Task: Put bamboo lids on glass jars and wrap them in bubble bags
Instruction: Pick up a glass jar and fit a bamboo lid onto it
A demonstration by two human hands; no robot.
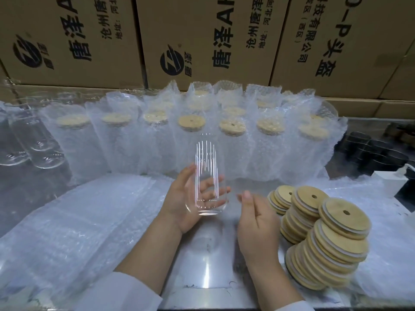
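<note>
In the centre of the frame the left hand (179, 207) is gripping an upright glass jar (206, 162), fingers curled behind it. The right hand (256, 223) is hovering just beside it, relaxed and empty. Stacked bamboo lids (327, 245) are leaning at lower right, and flat bubble bags (78, 221) are lying at lower left.

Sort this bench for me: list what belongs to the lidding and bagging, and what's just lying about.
Job: glass jar held by the left hand; right hand, empty; stacked bamboo lids; flat bubble bags; bare jars at far left; wrapped jars behind.
Lying about: cardboard boxes; dark items at far right; white box.
</note>
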